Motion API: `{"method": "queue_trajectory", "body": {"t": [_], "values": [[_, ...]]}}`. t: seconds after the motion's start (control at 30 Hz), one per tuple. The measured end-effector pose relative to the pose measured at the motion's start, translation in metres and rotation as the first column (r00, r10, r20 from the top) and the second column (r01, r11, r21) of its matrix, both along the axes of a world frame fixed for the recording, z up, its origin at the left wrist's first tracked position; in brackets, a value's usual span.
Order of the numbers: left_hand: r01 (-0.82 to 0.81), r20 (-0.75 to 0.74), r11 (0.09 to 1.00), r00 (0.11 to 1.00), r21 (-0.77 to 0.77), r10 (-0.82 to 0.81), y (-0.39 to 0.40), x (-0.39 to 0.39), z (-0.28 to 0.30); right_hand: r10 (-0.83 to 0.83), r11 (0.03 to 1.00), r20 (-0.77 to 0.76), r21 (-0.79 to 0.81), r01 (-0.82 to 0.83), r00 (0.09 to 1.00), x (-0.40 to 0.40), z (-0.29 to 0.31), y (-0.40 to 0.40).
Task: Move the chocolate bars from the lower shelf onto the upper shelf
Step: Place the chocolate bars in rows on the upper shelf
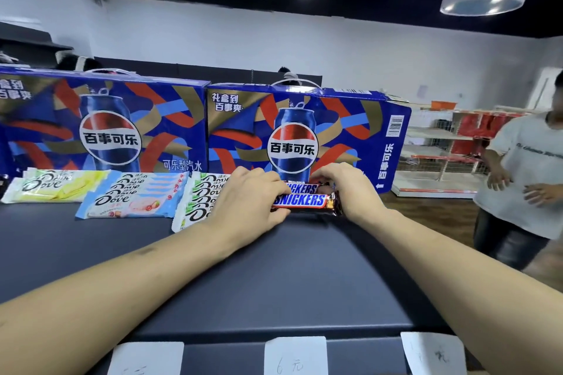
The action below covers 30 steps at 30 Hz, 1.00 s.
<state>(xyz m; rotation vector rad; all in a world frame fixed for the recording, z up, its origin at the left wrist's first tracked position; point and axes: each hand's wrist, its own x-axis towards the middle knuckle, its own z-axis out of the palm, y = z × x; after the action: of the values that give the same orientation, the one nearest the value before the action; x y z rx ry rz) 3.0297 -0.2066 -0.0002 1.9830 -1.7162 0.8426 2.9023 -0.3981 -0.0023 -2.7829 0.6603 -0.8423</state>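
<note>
Both hands are on the Snickers stack, one at each end. Left hand has its fingers curled over the stack's left end, gripping it; right hand is curled round the right end, fingers over the top & back of the wrappers. At least 2 bars are stacked, the front one showing its full logo, the other just behind/above it. The stack sits on the dark shelf top, touching or just off the surface, can't tell which.

Rel. to the Snickers stack: just left, partly under the left hand, lies a fanned pile of green-trim Dove bars. Further left is a pile of pink/blue Dove bars, then a yellow Dove pile at the far left. Directly behind the stack stands a blue Pepsi gift carton, w/ a second Pepsi carton behind-left, side by side and touching. In front of the stack, on the shelf's near edge, hang 3 paper price tags; the middle one reads "6元". Well to the right a person in a white T-shirt stands on the floor, w/ white & red store racks behind.
</note>
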Motion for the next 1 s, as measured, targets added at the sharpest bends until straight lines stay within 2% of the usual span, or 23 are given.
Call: {"method": "queue_trajectory", "body": {"t": [0.17,0.3,0.43,0.63,1.0], "values": [[-0.011,0.029,0.999,1.000,0.044,0.010,-0.024,-0.005,0.008,-0.071,0.996,0.063,-0.052,0.074,0.995,-0.018,0.003,-0.016],[0.009,0.023,1.000,1.000,0.002,-0.009,-0.041,-0.010,0.012,-0.147,0.984,0.106,-0.083,0.157,0.983,-0.031,0.004,-0.018],[-0.024,0.013,0.993,1.000,0.114,0.023,-0.049,-0.008,0.003,-0.197,0.971,0.171,-0.102,0.216,0.965,-0.034,0.004,-0.022],[-0.091,-0.161,0.979,0.979,0.181,0.121,-0.053,0.002,0.003,-0.183,0.976,0.121,-0.095,0.195,0.976,-0.025,0.002,-0.006],[-0.276,-0.148,0.934,0.938,0.228,0.313,-0.064,0.010,0.005,-0.183,0.976,0.093,-0.098,0.192,0.979,-0.007,0.002,0.010]]}}
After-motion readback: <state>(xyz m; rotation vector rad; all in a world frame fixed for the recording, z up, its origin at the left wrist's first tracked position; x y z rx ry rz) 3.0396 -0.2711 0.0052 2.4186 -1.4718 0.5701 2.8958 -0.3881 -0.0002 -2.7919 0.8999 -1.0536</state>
